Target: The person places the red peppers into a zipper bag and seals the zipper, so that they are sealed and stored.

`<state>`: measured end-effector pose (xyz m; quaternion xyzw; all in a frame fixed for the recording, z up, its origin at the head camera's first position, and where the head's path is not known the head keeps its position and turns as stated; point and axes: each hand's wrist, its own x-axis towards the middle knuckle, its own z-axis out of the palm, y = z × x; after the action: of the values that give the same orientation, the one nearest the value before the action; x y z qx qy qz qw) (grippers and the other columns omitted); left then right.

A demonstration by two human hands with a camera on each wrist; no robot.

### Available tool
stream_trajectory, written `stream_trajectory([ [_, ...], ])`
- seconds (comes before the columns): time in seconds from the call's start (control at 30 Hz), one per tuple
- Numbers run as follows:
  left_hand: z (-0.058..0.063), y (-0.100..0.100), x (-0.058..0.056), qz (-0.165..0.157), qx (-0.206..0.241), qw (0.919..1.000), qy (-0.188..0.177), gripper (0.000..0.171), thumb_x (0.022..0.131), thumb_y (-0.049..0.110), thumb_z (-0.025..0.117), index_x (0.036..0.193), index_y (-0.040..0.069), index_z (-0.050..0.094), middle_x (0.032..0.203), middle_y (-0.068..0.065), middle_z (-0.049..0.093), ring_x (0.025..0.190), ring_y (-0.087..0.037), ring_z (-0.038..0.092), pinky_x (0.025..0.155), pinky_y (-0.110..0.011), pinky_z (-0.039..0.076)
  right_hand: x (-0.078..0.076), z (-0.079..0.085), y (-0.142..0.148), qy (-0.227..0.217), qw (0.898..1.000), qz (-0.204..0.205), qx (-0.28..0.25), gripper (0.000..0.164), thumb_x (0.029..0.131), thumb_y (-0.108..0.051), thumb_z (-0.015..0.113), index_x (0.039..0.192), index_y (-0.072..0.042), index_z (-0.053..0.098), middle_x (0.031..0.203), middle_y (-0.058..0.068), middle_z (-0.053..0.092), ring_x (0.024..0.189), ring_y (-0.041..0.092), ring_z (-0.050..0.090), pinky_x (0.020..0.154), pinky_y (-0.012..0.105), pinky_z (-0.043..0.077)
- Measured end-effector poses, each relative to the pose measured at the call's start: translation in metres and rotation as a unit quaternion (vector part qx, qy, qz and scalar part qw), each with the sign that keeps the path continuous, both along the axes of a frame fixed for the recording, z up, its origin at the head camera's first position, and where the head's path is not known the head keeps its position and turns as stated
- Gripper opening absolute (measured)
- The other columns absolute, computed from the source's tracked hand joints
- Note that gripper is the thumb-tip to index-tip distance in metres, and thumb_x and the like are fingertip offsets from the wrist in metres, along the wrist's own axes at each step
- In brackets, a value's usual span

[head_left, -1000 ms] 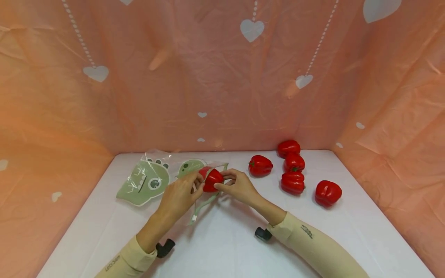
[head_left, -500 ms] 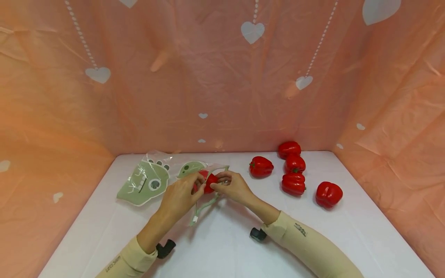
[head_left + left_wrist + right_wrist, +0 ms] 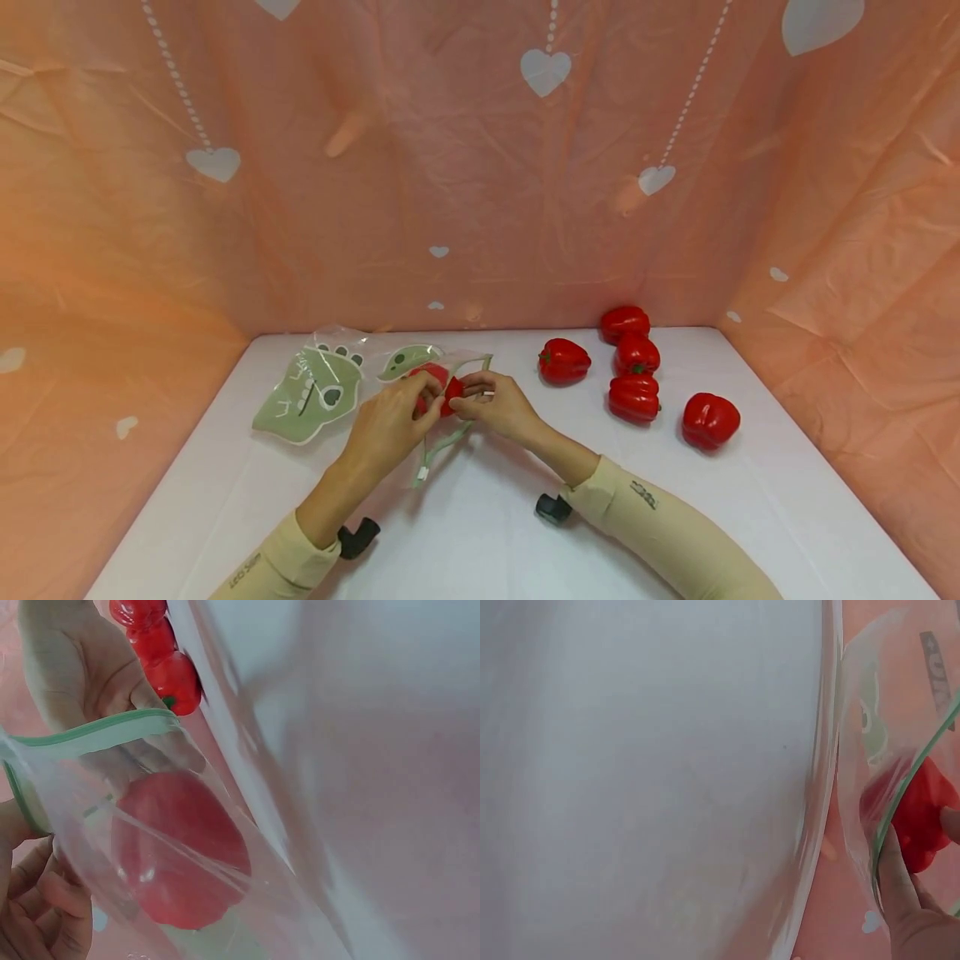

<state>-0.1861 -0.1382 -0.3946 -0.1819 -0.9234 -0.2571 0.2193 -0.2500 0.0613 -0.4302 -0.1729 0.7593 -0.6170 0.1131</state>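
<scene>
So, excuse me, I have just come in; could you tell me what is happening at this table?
A person is handling a red pepper and a clear bag with a green cartoon print. The left hand holds the bag by its green rim, while the right hand grips the pepper at the opening. The pepper is partly inside: some of it shows through the film. Five other peppers lie on the white table, toward the person's right.

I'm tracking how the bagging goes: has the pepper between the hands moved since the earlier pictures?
Yes: in the head view, the held pepper moved left, away from the nearest loose pepper, farther into the bag.
</scene>
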Motion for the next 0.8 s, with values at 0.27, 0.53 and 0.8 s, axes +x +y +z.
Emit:
stream_trajectory([
  [0.27, -0.003, -0.001, -0.002, -0.004, -0.005, 0.9996, 0.029, 0.013, 0.092, 0.007, 0.079, 0.098, 0.015, 0.070, 0.083, 0.004, 0.072, 0.067, -0.009, 0.062, 0.057, -0.031, 0.050, 0.002, 0.001, 0.001, 0.006, 1.000, 0.013, -0.015, 0.029, 0.097, -0.001, 0.074, 0.124, 0.009, 0.070, 0.115, 0.021, 0.075, 0.104, 0.030, 0.078, 0.085, 0.029, 0.062],
  [0.53, -0.004, -0.003, -0.004, 0.007, 0.007, 0.9998, -0.019, 0.011, 0.093, 0.010, 0.079, 0.099, 0.015, 0.070, 0.081, 0.007, 0.071, 0.067, -0.009, 0.061, 0.059, -0.033, 0.049, 0.003, 0.004, 0.014, 0.037, 0.999, 0.011, 0.017, 0.029, 0.098, -0.003, 0.076, 0.123, 0.010, 0.070, 0.112, 0.018, 0.077, 0.104, 0.031, 0.078, 0.085, 0.031, 0.062],
  [0.8, -0.007, -0.005, -0.006, 0.017, 0.007, 0.9988, -0.045, 0.010, 0.094, 0.014, 0.079, 0.099, 0.017, 0.071, 0.078, 0.009, 0.069, 0.068, -0.010, 0.060, 0.062, -0.035, 0.049, 0.002, 0.006, 0.034, 0.090, 0.994, 0.009, 0.065, 0.030, 0.099, -0.006, 0.076, 0.125, 0.007, 0.071, 0.118, 0.020, 0.077, 0.106, 0.030, 0.077, 0.086, 0.028, 0.060],
])
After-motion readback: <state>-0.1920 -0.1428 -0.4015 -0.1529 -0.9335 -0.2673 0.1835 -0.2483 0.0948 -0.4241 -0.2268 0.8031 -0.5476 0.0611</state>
